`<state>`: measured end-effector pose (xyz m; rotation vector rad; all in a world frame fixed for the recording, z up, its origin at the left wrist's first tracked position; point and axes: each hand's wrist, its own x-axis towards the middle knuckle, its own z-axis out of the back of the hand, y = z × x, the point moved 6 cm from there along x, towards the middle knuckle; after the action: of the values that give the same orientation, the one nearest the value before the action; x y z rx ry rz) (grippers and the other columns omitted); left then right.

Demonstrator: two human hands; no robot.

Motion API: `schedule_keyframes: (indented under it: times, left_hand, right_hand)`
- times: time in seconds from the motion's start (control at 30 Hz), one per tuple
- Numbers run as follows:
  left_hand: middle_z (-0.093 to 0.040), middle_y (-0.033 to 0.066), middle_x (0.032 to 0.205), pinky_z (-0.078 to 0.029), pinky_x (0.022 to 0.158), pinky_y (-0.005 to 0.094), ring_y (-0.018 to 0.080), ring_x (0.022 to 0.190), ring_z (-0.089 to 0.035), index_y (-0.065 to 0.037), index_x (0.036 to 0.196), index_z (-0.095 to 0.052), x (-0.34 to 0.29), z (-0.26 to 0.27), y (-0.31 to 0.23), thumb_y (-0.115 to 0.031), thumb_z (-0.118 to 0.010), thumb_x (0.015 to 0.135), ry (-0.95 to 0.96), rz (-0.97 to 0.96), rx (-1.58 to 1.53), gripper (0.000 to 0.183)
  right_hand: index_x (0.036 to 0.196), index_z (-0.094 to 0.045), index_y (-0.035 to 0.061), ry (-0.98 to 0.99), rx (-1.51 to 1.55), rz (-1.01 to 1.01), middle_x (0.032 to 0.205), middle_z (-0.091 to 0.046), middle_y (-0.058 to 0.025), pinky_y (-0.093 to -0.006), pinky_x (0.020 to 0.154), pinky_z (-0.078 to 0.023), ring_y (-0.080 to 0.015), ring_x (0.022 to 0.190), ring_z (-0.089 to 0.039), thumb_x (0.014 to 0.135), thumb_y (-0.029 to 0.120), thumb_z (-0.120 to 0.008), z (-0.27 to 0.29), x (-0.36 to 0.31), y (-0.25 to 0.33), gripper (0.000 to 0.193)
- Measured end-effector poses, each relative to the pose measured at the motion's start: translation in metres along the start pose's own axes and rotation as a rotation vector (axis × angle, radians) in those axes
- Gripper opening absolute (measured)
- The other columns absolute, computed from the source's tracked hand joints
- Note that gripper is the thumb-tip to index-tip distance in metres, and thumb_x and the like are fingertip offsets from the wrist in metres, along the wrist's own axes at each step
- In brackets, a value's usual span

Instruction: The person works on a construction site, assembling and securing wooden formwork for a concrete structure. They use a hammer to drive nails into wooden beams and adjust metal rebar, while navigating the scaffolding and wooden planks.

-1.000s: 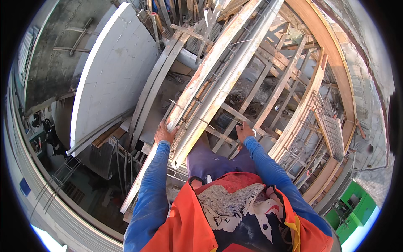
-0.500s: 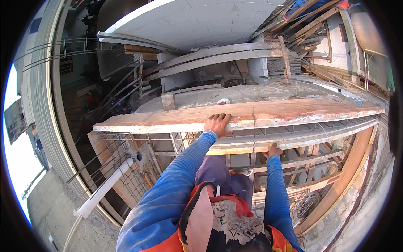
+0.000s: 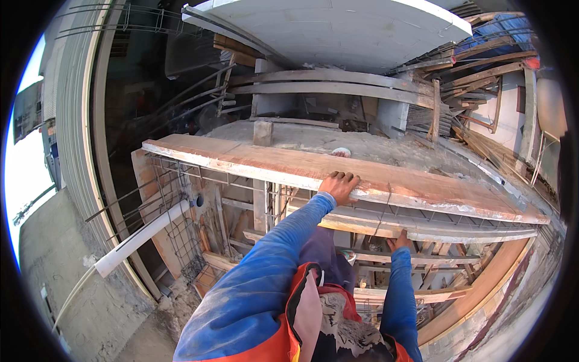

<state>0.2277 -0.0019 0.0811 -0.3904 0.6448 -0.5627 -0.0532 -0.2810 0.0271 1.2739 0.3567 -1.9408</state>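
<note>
A long reddish-brown wooden board with a pale, cement-crusted edge runs across in front of me. My left hand is closed over its near edge, knuckles up. Below and nearer lies a narrower grey board, and my right hand grips its near edge, the fingers partly hidden. Between the two boards runs a steel rebar cage. A thin wire crosses both boards between my hands. One foot shows beyond the brown board.
At left, a white plastic pipe slants past rebar mesh. Under the boards are timber crosspieces. Beyond are a rough concrete ledge, grey planks, a white block wall and piled timber. Corrugated sheeting borders the left.
The view has turned, so the boards now slope down to the right and my hands appear lower and further right. Both hands keep their hold on the boards.
</note>
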Motion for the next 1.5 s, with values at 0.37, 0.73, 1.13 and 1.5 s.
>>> schedule_keyframes:
  times: [0.37,0.73,1.13,1.5]
  left_hand:
    - [-0.061,0.0123,0.111,-0.047,0.092,0.0416,0.0308,0.105,-0.061,-0.013,0.119,-0.051,-0.009,-0.012,0.007,-0.048,-0.074,0.072,0.03,-0.014,0.015,0.064]
    - [-0.063,0.0087,0.109,-0.049,0.091,0.0405,0.0276,0.103,-0.063,-0.016,0.118,-0.053,-0.007,-0.009,0.006,-0.046,-0.077,0.068,-0.041,-0.003,-0.013,0.064]
    - [-0.062,0.0078,0.112,-0.048,0.094,0.0402,0.0271,0.107,-0.061,-0.016,0.115,-0.055,-0.005,-0.008,-0.002,-0.046,-0.077,0.071,-0.021,0.007,0.06,0.058]
    - [-0.062,0.007,0.116,-0.049,0.092,0.0406,0.0264,0.108,-0.061,-0.017,0.118,-0.056,0.004,-0.002,-0.013,-0.045,-0.078,0.068,0.004,0.03,0.207,0.061]
  right_hand:
    - [0.146,-0.018,0.0052,0.102,-0.128,-0.02,0.125,-0.054,-0.019,-0.0385,0.072,-0.054,-0.0317,0.092,-0.068,0.094,0.045,-0.057,0.013,-0.006,-0.004,0.076]
    - [0.138,-0.031,0.0013,0.135,-0.174,0.083,0.121,-0.058,-0.0143,-0.0331,0.06,-0.052,-0.026,0.08,-0.068,0.094,0.037,-0.055,0.028,-0.016,0.003,0.061]
    - [0.143,-0.027,0.002,0.134,-0.233,0.315,0.113,-0.059,-0.0148,-0.0264,0.064,-0.053,-0.0194,0.077,-0.065,0.093,0.025,-0.058,0.052,-0.058,-0.042,0.062]
    - [0.127,-0.049,0.0013,0.079,-0.423,0.501,0.102,-0.067,-0.0133,-0.0318,0.071,-0.054,-0.0206,0.086,-0.069,0.095,0.032,-0.053,0.11,-0.057,-0.155,0.045]
